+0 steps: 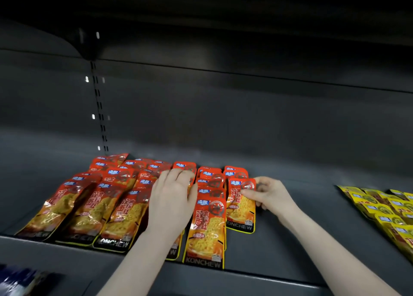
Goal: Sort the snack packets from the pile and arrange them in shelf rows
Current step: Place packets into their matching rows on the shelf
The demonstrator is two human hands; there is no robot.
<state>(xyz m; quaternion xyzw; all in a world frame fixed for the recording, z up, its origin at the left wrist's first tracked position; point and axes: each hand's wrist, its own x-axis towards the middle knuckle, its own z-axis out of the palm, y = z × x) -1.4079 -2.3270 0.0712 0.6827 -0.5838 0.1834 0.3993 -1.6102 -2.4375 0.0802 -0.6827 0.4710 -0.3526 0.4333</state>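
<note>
You're looking down at a dark grey shelf [290,206] with the red snack packets [93,206] laid flat in overlapping rows that run from near to far, most of them over on the left half. Your left hand [172,197] lies palm down on one of the middle rows, fingers fairly straight and spread a bit, tips reaching toward the far packets; it's pressing on them, not curled round anything. Just right of it there's a row whose nearest packet [206,233] sticks out close to the shelf's front edge.

Your right hand [266,195] has hold of the front packet of the rightmost red row [240,208], thumb on its face and fingers curled round its right edge. That packet sits on the shelf, overlapping the ones behind it.

Further right, well apart from the red ones, a bunch of yellow packets [384,210] sits at the edge of the view. Bottom left corner shows something blue and blurry [15,280], can't tell what it is.
</note>
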